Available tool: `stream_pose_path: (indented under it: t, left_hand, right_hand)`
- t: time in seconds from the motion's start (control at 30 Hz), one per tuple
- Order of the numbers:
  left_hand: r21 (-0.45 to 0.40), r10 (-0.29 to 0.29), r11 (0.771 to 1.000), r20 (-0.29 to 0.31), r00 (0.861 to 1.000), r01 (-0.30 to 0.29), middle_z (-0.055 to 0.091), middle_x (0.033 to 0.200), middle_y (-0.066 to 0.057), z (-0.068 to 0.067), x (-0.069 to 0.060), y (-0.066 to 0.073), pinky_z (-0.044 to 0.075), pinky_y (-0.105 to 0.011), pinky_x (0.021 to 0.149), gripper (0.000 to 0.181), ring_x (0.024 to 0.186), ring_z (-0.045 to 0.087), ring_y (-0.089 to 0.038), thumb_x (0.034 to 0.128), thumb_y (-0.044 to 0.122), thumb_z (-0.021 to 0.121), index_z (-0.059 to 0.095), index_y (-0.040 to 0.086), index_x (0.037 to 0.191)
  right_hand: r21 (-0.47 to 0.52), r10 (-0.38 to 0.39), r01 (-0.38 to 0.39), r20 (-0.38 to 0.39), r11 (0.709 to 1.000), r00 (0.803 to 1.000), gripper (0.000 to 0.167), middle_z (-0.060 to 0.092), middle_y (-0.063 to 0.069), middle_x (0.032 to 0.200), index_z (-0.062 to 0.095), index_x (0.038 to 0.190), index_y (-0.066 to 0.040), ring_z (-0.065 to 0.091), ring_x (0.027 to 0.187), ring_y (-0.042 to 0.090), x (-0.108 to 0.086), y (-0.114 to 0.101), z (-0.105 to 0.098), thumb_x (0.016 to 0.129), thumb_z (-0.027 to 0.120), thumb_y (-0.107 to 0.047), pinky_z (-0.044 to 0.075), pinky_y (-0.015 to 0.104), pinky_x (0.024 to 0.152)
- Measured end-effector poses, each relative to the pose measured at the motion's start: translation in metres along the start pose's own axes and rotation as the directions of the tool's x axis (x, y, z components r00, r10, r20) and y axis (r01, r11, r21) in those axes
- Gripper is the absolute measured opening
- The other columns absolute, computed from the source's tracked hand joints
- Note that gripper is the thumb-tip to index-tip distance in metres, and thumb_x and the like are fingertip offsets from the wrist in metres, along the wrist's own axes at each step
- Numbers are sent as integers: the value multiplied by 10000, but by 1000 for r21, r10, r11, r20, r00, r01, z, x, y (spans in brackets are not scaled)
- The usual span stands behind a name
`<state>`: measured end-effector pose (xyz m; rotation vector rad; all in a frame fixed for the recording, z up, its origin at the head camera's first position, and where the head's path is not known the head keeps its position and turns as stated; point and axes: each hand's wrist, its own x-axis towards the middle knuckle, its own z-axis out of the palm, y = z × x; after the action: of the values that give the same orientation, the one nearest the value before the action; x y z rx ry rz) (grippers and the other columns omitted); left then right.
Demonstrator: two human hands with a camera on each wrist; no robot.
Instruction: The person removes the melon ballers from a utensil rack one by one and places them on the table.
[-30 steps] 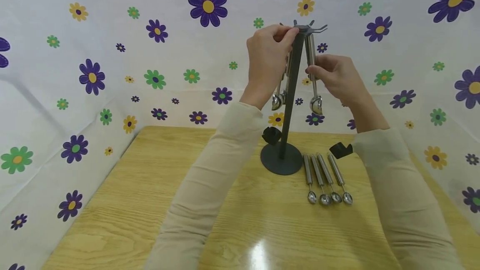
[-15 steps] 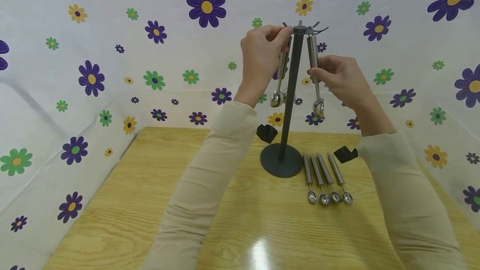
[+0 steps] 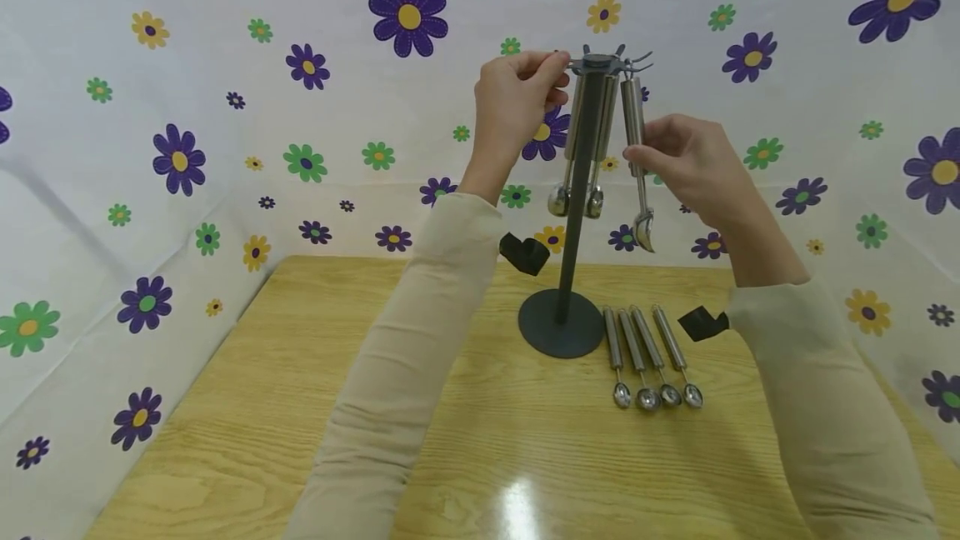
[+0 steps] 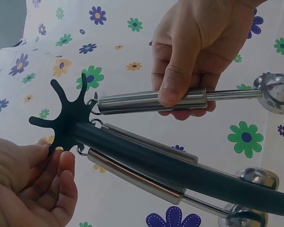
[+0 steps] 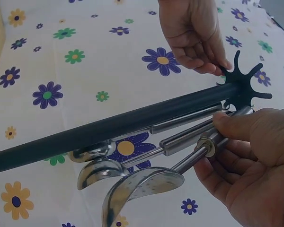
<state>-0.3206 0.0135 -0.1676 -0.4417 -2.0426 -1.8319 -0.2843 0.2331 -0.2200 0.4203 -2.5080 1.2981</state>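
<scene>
Round it goes: the dark-grey metal rack (image 3: pixel 575 215) has turned, its edge pinched by the left hand (image 3: pixel 517 102), and two shiny steel scoops (image 3: pixel 606 119) now flank its post. The right hand (image 3: pixel 693 161) grips a third scoop (image 3: pixel 633 111) by its cylindrical handle, apparently hooked, seemingly clear of its neighbours. Four silvery steel scoops (image 3: pixel 632 340) lie on the pale-yellow wooden tabletop (image 3: pixel 322 315).
</scene>
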Motion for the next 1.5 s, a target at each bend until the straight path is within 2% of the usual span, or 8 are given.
stream_pose_path:
  t: [0.3,0.57,0.87,1.07,1.2,1.37,1.43,1.5]
  left_hand:
    - [-50,-84,995,9,996,85,732,950,-85,0,4,1,568,-170,748,247,793,711,-150,1029,217,661,761,22,1142]
    - [-139,-167,975,47,985,172,701,902,-58,2,9,0,575,-201,763,232,786,697,-149,1027,226,659,749,33,1118]
    - [-186,-150,969,74,986,162,697,884,-66,4,8,-3,572,-198,744,229,756,685,-141,1035,211,651,730,26,1146]
    - [-218,-141,964,75,987,154,711,900,-91,2,7,-4,574,-207,743,223,749,685,-142,1034,197,653,730,21,1148]
    - [-219,-140,964,75,987,153,708,887,-79,2,7,-4,571,-204,740,229,748,684,-138,1036,196,648,729,20,1159]
    - [-221,-136,964,76,988,150,701,869,-63,1,7,-4,573,-208,744,229,745,684,-139,1037,197,647,728,22,1161]
    - [-220,-133,964,77,988,147,702,868,-63,1,7,-4,575,-210,748,230,743,684,-140,1038,200,645,727,23,1160]
    - [-219,-129,965,76,989,143,702,865,-63,1,6,-5,576,-213,747,229,738,683,-141,1039,201,644,726,24,1159]
  right_hand:
    - [-28,-13,13,2,1000,1000,397,667,194,1197,560,1278,37,658,973,75,-3,-1,-1,1020,687,-237,468,514,1078]
    - [-49,-18,20,24,999,1000,386,664,197,1190,537,1275,25,658,967,62,-9,-3,-6,1026,676,-234,496,449,1047]
    - [-62,-8,10,35,998,999,445,624,181,1315,545,1405,4,633,1141,135,-13,-7,-14,1034,663,-213,475,476,1080]
    - [-25,28,-28,-12,999,1000,448,675,-17,1157,613,1364,12,637,1009,65,-14,-5,-22,1003,714,-235,443,503,1108]
    - [38,36,-34,-43,999,998,383,676,-139,1037,640,1309,2,646,968,79,-14,-3,-27,985,736,-178,473,343,1064]
    - [134,9,0,-62,991,998,200,719,-119,964,693,1165,-65,675,898,109,-17,-1,-33,970,735,-80,496,157,868]
    - [153,20,-11,-57,988,998,189,735,-108,963,694,1155,-76,684,883,100,-19,1,-35,971,735,-86,499,180,917]
    - [145,58,-50,-51,988,997,221,736,-117,960,685,1175,-85,678,875,81,-21,3,-37,970,748,-133,461,269,1053]
